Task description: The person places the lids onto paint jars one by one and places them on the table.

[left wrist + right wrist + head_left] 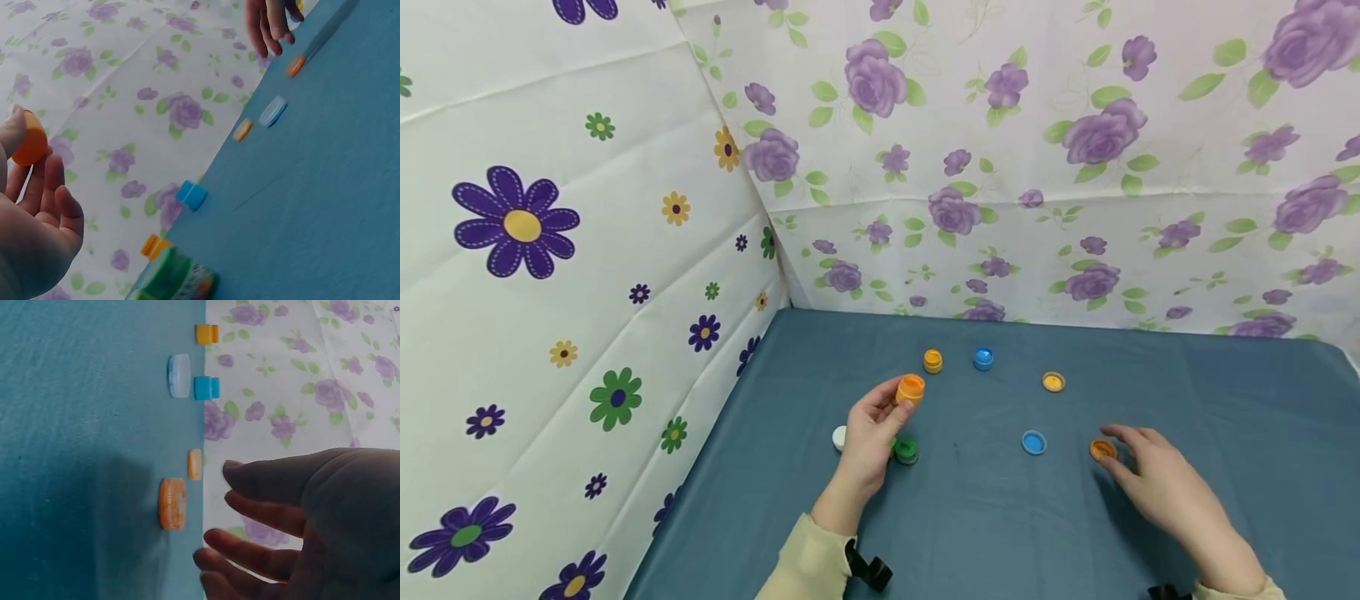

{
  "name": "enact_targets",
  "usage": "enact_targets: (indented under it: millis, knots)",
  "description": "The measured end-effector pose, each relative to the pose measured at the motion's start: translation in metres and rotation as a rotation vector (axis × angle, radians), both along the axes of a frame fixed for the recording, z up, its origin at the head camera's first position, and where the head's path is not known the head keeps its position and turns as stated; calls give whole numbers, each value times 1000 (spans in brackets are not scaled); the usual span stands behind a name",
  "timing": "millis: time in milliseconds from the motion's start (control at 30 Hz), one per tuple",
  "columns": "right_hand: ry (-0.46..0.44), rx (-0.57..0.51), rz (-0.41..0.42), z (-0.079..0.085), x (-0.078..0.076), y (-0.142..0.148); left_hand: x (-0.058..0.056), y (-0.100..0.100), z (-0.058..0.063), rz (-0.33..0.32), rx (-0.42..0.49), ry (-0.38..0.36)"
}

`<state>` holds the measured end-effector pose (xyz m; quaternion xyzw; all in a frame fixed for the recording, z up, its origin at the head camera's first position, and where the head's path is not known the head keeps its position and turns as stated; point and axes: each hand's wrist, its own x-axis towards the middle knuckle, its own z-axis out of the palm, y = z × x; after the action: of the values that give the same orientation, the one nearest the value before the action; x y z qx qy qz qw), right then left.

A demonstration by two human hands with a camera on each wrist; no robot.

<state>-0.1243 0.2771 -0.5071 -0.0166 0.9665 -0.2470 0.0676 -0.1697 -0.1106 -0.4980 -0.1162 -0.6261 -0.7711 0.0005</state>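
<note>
My left hand pinches an uncapped orange paint jar between thumb and fingers, raised over the table. My right hand hovers above the orange lid with thumb and fingers spread apart. In the right wrist view that orange lid lies on the cloth, away from the fingertips. A blue lid and a yellow lid lie between the two hands. Behind the left hand stand an uncapped yellow jar and an uncapped blue jar.
Beside my left wrist are a green jar and a white-topped one, with another green one partly hidden by the hand. A blue-grey cloth covers the table. Flowered sheets hang at the back and left.
</note>
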Motion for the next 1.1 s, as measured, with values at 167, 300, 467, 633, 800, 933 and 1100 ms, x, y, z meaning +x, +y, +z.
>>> enact_targets:
  millis: [167,300,467,633,800,933,1100]
  knots:
    - [15,41,10,-8,0,-6,6,9,-7,-71,-9,18]
    - [32,55,4,-12,-1,-12,5,11,-12,-138,20,-17]
    - [80,64,-3,-16,2,-16,5,13,-16,-187,56,-63]
    - [109,88,-8,-18,4,-16,6,14,-16,-196,59,-77]
    - [114,109,-23,-20,3,-16,7,15,-15,-211,82,-97]
    - [124,111,-38,-20,1,-16,9,17,-16,-243,92,-85]
    - [117,83,-52,-21,0,-14,11,18,-17,-261,113,-69]
